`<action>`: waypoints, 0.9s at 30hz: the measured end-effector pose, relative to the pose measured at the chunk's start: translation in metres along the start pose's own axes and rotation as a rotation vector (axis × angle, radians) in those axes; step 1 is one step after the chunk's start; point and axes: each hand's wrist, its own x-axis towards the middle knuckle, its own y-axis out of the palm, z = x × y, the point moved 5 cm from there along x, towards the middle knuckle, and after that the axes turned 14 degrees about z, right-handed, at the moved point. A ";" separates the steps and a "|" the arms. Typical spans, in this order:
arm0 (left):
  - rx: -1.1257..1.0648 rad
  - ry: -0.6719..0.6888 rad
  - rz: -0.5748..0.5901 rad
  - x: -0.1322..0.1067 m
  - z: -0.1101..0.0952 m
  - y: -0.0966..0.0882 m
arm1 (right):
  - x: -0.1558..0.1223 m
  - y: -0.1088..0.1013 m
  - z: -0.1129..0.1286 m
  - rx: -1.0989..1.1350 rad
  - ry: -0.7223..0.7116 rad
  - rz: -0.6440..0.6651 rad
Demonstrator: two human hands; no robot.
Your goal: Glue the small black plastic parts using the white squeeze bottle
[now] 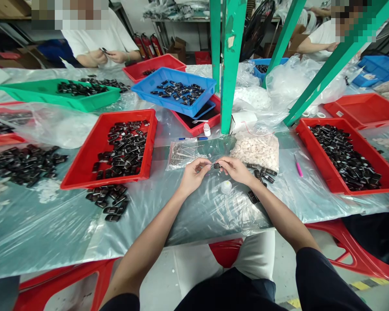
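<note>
My left hand (193,173) and my right hand (235,169) meet over the plastic-covered table (194,211), fingers pinched together. Between their fingertips sits a small black part (217,165), held by both. Just behind the hands lie a clear bag of thin metal pieces (185,153) and a clear bag of small whitish pieces (256,150). Under the right hand rests a small white cap (226,186). A few loose black parts (262,176) lie beside the right wrist.
A red tray of black parts (84,164) stands at the left, another red tray (330,181) at the right. A pile of black parts (110,203) lies before the left tray. Blue tray (142,88), green tray (29,93), green posts (231,65) behind. Two other people sit across.
</note>
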 end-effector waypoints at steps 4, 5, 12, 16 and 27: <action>0.009 0.004 0.068 -0.001 -0.002 0.003 | 0.002 -0.001 -0.006 0.059 0.002 -0.013; 0.005 0.005 0.086 -0.002 -0.002 0.004 | 0.002 -0.001 -0.007 0.074 0.002 -0.014; -0.004 0.003 0.135 -0.002 -0.003 0.007 | 0.002 0.000 -0.006 0.137 -0.019 0.011; -0.018 0.005 0.137 -0.002 -0.003 0.007 | 0.001 0.001 -0.006 0.153 -0.014 0.036; 0.008 0.007 0.091 -0.003 -0.006 0.003 | 0.001 0.001 0.000 0.152 -0.025 0.066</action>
